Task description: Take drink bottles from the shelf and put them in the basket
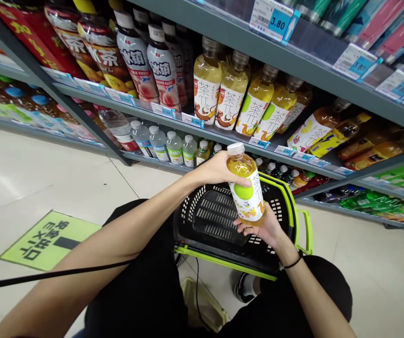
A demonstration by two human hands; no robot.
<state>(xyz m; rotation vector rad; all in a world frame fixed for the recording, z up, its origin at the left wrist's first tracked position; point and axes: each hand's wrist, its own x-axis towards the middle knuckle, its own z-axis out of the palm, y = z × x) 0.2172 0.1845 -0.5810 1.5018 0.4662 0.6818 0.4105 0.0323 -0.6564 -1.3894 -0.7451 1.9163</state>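
A bottle [247, 203] was held.
Left hand [220, 169] clasped its side, right hand [270, 227] its base; basket [209, 241] sat below them.

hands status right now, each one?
Left hand: closed around the upper part of the white-capped bottle.
Right hand: open, cupped at that bottle's base.

Left hand [219, 169] partly hidden behind the bottle [247, 199], pink packages [397, 35] blurred

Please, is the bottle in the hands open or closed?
Closed: a white cap covers the top of the bottle.
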